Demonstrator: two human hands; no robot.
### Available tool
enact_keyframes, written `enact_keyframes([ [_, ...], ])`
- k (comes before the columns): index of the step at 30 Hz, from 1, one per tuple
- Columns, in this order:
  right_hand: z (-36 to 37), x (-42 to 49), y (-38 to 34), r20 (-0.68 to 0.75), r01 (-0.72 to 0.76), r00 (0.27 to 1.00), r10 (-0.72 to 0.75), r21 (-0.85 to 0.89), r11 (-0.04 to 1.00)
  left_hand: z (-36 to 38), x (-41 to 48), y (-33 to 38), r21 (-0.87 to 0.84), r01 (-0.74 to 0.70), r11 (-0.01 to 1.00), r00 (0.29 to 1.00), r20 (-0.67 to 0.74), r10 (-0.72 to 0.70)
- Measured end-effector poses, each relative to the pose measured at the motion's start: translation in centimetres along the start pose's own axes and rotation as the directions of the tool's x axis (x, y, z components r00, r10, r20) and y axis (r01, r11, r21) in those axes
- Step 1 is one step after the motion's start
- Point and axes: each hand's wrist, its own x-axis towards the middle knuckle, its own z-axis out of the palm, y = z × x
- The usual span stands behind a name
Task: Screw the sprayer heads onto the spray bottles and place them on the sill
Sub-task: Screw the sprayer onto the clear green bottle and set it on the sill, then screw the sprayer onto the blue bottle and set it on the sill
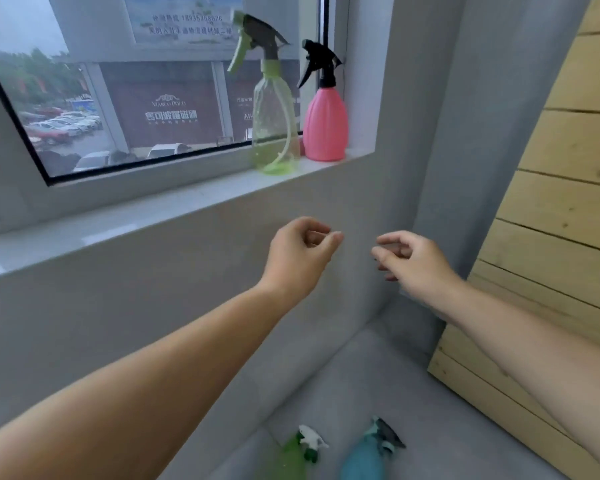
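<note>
Two spray bottles stand upright on the white window sill at its right end. One is a clear green bottle with a green and grey sprayer head; the other is a pink bottle with a black head. My left hand and my right hand hover below the sill, in front of the grey wall. Both hold nothing, with fingers loosely curled and apart. On the grey cushion below lie a green bottle with a white sprayer and a teal bottle with a grey sprayer.
A wooden slatted panel leans at the right. The window behind the sill looks out on a car park and buildings. A grey wall corner stands right of the sill.
</note>
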Motion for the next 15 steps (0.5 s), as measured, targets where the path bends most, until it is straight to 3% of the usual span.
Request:
enact_keyframes([
  [3, -0.8, -2.4, 5.7, 0.048, -0.132, 0.99, 0.135, -0.06, 0.989, 3.8, -2.2, -5.6, 0.134, 0.154, 0.979, 0.962, 0.205, -0.179],
  [6, -1.0, -4.2, 12.2, 0.067, -0.245, 0.965, 0.253, -0.116, 0.963, 7.5, -4.9, -10.8, 0.288, 0.284, 0.914, 0.847, 0.372, -0.381],
  [11, 0.7, -7.3, 22.4, 0.118, -0.42, 0.889, 0.442, -0.173, 0.891, 12.8, -10.6, -19.2, 0.509, 0.393, 0.766, 0.652, 0.434, -0.622],
  [15, 2.5, -8.5, 28.8, 0.188, -0.533, 0.801, 0.569, -0.21, 0.82, 15.9, -13.1, -24.3, 0.572, 0.435, 0.696, 0.558, 0.435, -0.706],
])
